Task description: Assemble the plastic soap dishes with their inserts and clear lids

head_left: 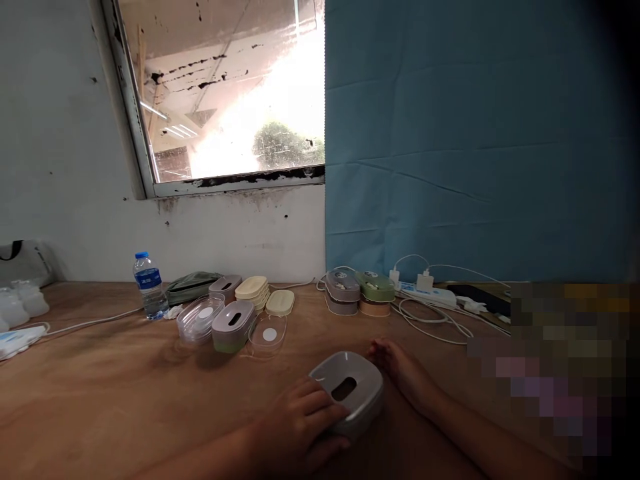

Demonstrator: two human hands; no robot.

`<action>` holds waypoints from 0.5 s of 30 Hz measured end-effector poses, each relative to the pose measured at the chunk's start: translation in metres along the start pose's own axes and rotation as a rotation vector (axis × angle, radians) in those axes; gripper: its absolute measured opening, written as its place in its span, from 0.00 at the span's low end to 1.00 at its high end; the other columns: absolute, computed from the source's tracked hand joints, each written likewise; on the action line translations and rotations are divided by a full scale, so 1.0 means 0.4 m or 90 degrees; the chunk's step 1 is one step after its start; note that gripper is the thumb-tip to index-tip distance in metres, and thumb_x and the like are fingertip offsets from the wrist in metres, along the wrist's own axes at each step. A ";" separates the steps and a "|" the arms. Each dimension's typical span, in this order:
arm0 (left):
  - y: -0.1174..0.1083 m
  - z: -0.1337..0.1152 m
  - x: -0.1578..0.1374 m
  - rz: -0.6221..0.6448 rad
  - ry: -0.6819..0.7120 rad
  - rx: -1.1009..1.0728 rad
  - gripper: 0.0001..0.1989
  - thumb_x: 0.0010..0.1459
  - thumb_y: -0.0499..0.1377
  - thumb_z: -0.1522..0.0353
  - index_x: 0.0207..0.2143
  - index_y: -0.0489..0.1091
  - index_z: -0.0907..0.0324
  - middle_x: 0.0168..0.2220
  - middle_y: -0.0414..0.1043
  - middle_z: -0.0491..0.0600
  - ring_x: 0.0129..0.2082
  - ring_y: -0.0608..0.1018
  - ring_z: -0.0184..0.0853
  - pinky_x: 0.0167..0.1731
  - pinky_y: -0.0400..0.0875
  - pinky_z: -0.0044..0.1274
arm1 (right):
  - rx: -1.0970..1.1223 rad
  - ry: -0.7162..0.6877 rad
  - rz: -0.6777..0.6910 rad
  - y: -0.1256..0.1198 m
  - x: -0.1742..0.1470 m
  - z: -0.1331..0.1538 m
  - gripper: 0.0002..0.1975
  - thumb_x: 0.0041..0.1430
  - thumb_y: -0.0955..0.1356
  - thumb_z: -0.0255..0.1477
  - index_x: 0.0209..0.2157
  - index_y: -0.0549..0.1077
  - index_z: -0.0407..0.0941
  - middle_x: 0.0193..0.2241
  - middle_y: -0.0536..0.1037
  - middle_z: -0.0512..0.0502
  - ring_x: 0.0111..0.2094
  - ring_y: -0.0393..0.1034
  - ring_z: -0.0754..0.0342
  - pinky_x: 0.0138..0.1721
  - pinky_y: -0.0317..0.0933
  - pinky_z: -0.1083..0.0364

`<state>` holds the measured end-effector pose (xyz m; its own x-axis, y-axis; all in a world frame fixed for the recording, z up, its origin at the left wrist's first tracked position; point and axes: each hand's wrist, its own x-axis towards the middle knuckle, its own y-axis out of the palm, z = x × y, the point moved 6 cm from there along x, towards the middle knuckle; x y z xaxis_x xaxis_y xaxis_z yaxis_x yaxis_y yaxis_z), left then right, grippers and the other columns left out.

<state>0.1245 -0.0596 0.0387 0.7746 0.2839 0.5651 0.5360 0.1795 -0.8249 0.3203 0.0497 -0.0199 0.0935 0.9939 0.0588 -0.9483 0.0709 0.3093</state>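
Note:
Before me on the wooden table is a grey oval plastic box (367, 393) with a dark oblong slot in its top. My left hand (305, 420) grips its near left side, fingers over the top edge and thumb lower down. Just right of the box, my right hand (395, 363) rests on its edge with fingers loosely stretched out, holding nothing. Whether its fingertips touch the box is hard to make out. Farther back stands a similar slotted box (234, 327), grey over green, beside a clear oval cover (269, 335).
Clear trays (201, 317), stacked cream lids (253, 288) and a water bottle (150, 287) stand at back left. Two stacks of oval boxes, one topped grey (343, 283), one green (375, 285), stand near a power strip (430, 293) with loose cables.

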 end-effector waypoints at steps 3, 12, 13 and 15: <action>-0.051 0.035 -0.039 -0.075 -0.005 0.041 0.17 0.55 0.53 0.67 0.47 0.60 0.60 0.36 0.70 0.52 0.39 0.71 0.35 0.41 0.67 0.27 | 0.010 0.001 -0.011 -0.004 0.001 0.002 0.05 0.43 0.67 0.32 0.21 0.70 0.44 0.20 0.72 0.50 0.27 0.67 0.53 0.33 0.62 0.54; -0.225 0.301 -0.154 -0.228 -0.321 0.240 0.15 0.58 0.47 0.68 0.48 0.59 0.56 0.41 0.65 0.52 0.45 0.67 0.38 0.47 0.63 0.32 | 0.000 0.005 -0.004 -0.003 0.001 0.001 0.05 0.43 0.66 0.31 0.21 0.70 0.44 0.21 0.71 0.49 0.27 0.67 0.53 0.33 0.62 0.53; -0.234 0.321 -0.164 -0.223 -0.345 0.248 0.14 0.58 0.47 0.67 0.47 0.59 0.56 0.41 0.65 0.52 0.44 0.67 0.38 0.47 0.63 0.32 | -0.001 0.004 -0.005 -0.003 0.001 0.001 0.05 0.43 0.66 0.31 0.20 0.70 0.44 0.21 0.71 0.49 0.27 0.67 0.53 0.33 0.62 0.53; -0.240 0.351 -0.181 -0.202 -0.368 0.257 0.14 0.58 0.46 0.66 0.46 0.60 0.57 0.41 0.65 0.51 0.44 0.67 0.38 0.46 0.63 0.32 | -0.004 0.004 -0.007 -0.003 0.001 0.002 0.05 0.43 0.66 0.31 0.20 0.70 0.44 0.21 0.71 0.49 0.27 0.67 0.52 0.33 0.62 0.53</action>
<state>-0.0302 0.0348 0.0750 0.2462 0.5887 0.7700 0.4532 0.6323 -0.6283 0.3215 0.0499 -0.0196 0.1012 0.9936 0.0493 -0.9492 0.0815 0.3040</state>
